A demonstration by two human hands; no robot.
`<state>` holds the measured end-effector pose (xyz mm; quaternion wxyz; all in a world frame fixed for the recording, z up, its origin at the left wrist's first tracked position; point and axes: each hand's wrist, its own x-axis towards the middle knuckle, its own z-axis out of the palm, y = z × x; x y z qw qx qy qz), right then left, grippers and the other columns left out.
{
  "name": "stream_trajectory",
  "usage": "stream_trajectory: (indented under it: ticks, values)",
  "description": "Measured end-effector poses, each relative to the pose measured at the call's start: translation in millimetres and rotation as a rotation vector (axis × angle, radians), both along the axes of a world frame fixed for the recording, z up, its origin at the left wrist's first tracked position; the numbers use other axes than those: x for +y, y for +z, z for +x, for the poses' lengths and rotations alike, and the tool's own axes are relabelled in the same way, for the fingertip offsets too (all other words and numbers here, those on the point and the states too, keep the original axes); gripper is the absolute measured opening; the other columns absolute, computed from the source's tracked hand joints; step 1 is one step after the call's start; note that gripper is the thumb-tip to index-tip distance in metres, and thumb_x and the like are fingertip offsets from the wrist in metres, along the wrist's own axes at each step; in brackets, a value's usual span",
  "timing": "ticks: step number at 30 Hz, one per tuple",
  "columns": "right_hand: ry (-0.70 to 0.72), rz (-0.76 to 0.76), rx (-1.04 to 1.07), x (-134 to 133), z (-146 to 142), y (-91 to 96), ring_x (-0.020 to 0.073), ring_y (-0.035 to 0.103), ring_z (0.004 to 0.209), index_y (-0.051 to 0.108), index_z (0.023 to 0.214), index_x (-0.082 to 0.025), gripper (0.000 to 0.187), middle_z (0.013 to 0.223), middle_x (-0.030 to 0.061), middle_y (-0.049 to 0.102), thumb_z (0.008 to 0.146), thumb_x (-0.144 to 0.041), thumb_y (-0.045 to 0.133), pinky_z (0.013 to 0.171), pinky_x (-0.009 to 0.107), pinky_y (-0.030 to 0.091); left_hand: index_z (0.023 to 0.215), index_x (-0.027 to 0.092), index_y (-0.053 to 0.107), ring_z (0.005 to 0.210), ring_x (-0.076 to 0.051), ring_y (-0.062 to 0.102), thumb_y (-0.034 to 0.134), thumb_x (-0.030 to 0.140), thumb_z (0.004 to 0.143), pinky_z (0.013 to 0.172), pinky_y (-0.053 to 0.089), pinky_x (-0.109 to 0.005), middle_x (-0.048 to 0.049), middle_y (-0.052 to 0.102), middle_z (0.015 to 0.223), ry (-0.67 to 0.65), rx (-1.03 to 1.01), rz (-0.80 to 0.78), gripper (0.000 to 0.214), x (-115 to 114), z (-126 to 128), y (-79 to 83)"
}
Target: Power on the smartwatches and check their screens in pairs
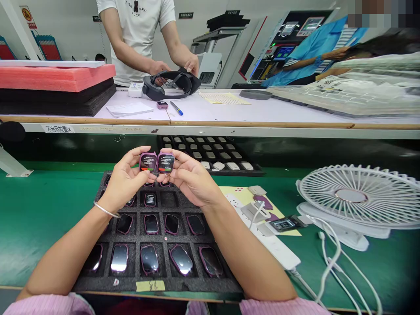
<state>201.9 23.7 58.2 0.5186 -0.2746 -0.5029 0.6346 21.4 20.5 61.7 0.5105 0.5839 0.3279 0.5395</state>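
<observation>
Side by side above the tray, two purple smartwatches without straps are held up with their screens lit and facing me. My left hand (127, 177) pinches the left smartwatch (148, 162) by its edges. The right smartwatch (166, 163) sits between the thumb and fingers of my right hand (192, 177). The two cases appear to touch. Below them lies a black foam tray (167, 282) with several more purple smartwatches, mostly dark-screened, in its square pockets. One smartwatch in the tray (150, 200) shows lit text. My hands and forearms hide some pockets.
Behind stands another black tray (210, 169) of pale pieces. At right are a white fan (351, 197), a power strip (278, 253) and loose cables (336, 249). Across the raised shelf (262, 114), a person in white handles a headset (173, 85); foam sheets (55, 78) are stacked left.
</observation>
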Motion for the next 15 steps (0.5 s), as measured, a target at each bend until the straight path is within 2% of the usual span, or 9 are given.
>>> stream_trajectory:
  ticks: [15]
  values:
    - [0.008, 0.009, 0.004, -0.2, -0.1, -0.7, 0.0122, 0.068, 0.068, 0.063, 0.116, -0.024, 0.053, 0.089, -0.002, 0.072, 0.065, -0.008, 0.065, 0.07, 0.03, 0.056, 0.118, 0.019, 0.056, 0.069, -0.009, 0.069, 0.068, 0.009, 0.067, 0.072, 0.064, -0.026, -0.0047, 0.066, 0.114, 0.018, -0.016, 0.003, 0.053, -0.3, 1.5, -1.2]
